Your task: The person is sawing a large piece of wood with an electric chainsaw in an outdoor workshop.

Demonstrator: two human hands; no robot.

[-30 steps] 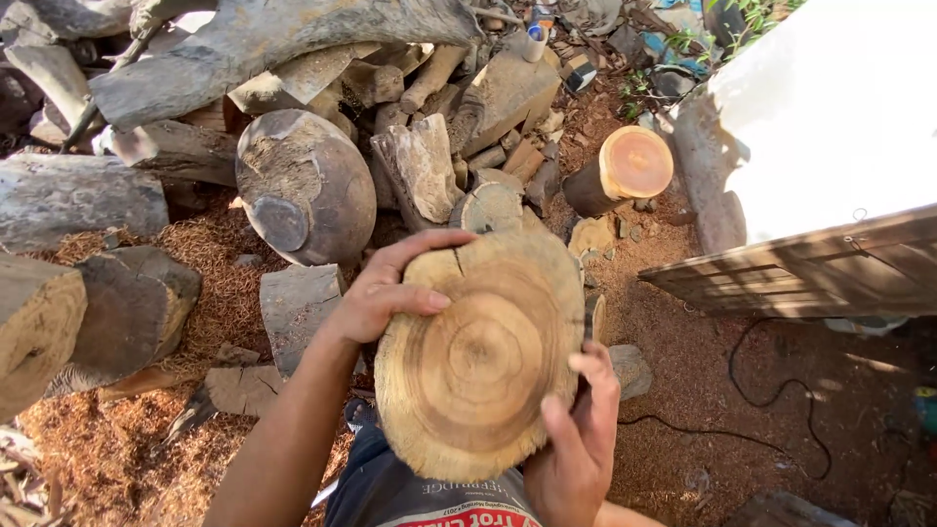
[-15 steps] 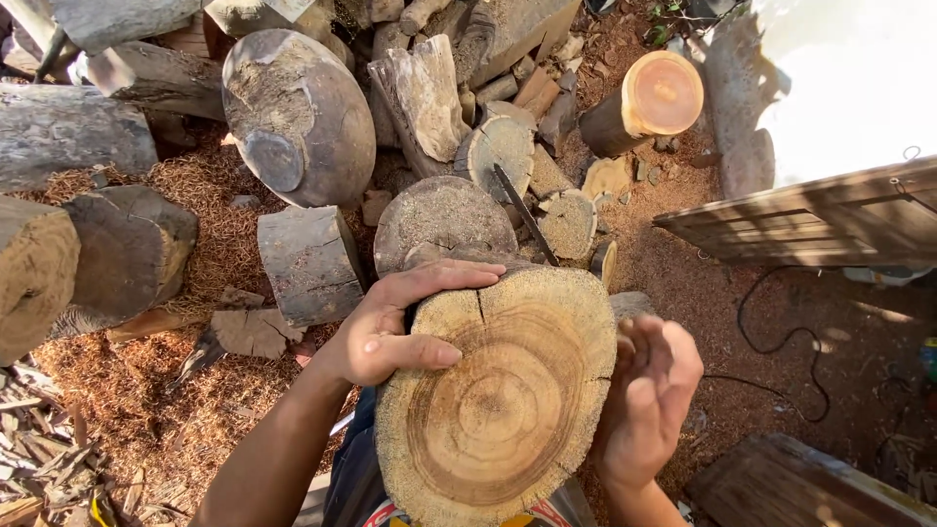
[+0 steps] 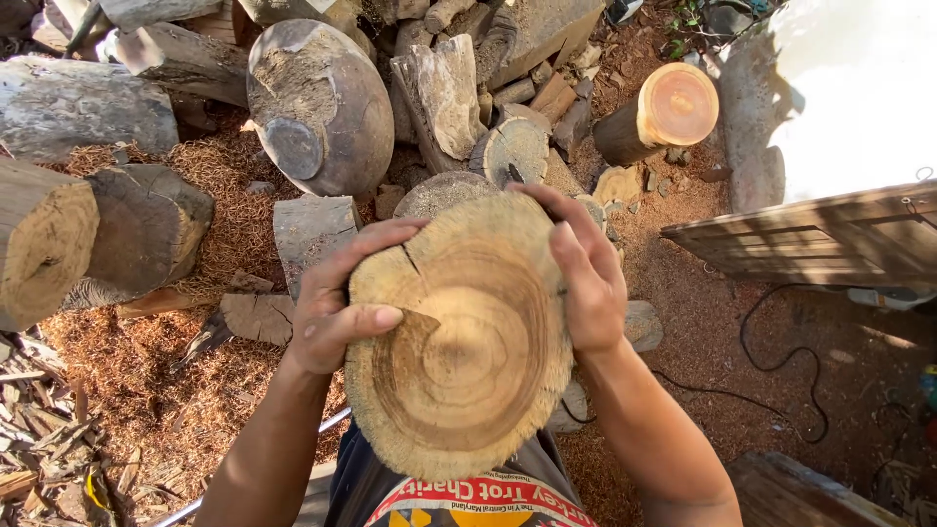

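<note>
- Head view: both hands are gripping the round log slice [image 3: 459, 337], left hand [image 3: 337, 303] and right hand [image 3: 586, 278] clasping opposite edges, steadying its cut face upward, just in front of the hollowed stump [image 3: 317, 102].

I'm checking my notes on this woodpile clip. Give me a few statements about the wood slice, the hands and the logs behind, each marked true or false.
1. Both hands grip the round wood slice. True.
2. The slice has a crack running in from its edge. True.
3. The right hand is off the slice. False: it clasps the right edge.
4. The left hand lays its thumb on the slice's face. True.
5. The log with the reddish cut end lies at lower left. False: upper right.
</note>
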